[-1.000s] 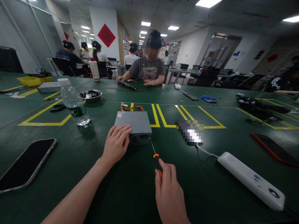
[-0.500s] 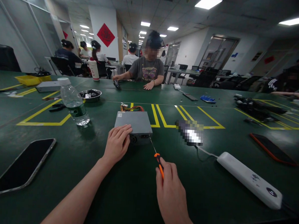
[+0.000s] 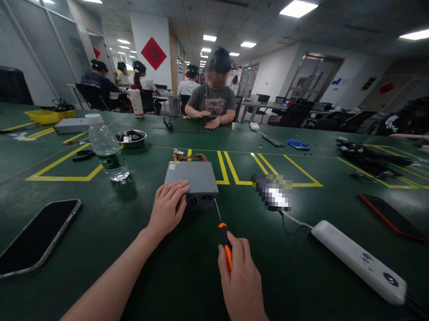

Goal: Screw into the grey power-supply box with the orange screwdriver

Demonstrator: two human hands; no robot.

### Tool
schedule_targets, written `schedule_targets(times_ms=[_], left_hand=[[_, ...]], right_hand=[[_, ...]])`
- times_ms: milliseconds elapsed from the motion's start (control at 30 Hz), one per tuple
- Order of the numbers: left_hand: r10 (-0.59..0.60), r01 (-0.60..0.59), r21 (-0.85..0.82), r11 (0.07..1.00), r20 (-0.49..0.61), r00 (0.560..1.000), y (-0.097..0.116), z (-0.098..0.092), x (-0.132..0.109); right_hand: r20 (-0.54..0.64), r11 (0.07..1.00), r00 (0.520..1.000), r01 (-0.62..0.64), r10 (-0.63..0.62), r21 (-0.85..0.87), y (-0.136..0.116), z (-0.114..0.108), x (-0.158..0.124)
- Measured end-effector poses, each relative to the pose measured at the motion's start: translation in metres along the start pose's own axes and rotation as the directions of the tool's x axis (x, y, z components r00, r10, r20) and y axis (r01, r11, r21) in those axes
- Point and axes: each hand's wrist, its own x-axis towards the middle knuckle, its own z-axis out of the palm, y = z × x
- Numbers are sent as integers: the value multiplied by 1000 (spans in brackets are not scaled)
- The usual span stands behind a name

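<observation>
A grey computer power supply [image 3: 195, 173] sits on the green table, its fan side and socket facing me and its bundle of coloured cables [image 3: 193, 157] at the far side. My left hand [image 3: 169, 203] grips its near left corner, fingers over the top and thumb down by the front face. In my right hand [image 3: 243, 277] is a screwdriver [image 3: 223, 235] with an orange and black handle, fingers closed round it. Its thin shaft points up to the lower right corner of the power supply's near face. Whether the tip sits in a screw is too small to tell.
A water bottle [image 3: 109, 150] and a metal bowl [image 3: 131, 138] stand left of the power supply. Phones lie at left [image 3: 34, 239] and right [image 3: 391, 216]. A white power bank-like device [image 3: 358, 261] is cabled to a lit phone [image 3: 273, 192]. A person [image 3: 214, 100] sits opposite.
My right hand and the screwdriver handle have shifted slightly left and down. The power supply and my left hand stay put. The person opposite has let go of a dark object.
</observation>
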Motion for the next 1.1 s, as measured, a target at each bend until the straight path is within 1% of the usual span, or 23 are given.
schedule_targets(times_ms=[67, 133, 267, 400, 533, 700, 800, 933, 1100], left_hand=[[-3, 3, 0, 1000, 1, 1000, 0, 0, 0], [-4, 4, -1, 1000, -1, 1000, 0, 0, 0], [0, 0, -2, 1000, -2, 1000, 1, 0, 0], [0, 0, 2, 1000, 3, 1000, 0, 0, 0], [-6, 6, 4, 1000, 3, 1000, -1, 0, 0], [-11, 11, 2, 1000, 6, 1000, 0, 0, 0], [-14, 14, -2, 1000, 10, 1000, 0, -1, 0], [-18, 18, -3, 1000, 14, 1000, 1, -1, 0], [-18, 18, 2, 1000, 20, 1000, 1, 0, 0]], right_hand=[[4, 1000, 1000, -8, 8, -5, 4, 0, 0], [3, 999, 1000, -24, 24, 28, 7, 0, 0], [-11, 994, 999, -40, 42, 105, 3, 4, 1], [-58, 998, 998, -13, 17, 60, -1, 5, 0], [-18, 1000, 1000, 13, -13, 9, 4, 0, -1], [32, 999, 999, -16, 14, 49, 10, -2, 1], [8, 997, 1000, -13, 13, 79, 6, 1, 2], [-39, 999, 999, 14, -12, 40, 2, 1, 1], [5, 999, 1000, 11, -11, 37, 6, -3, 2]])
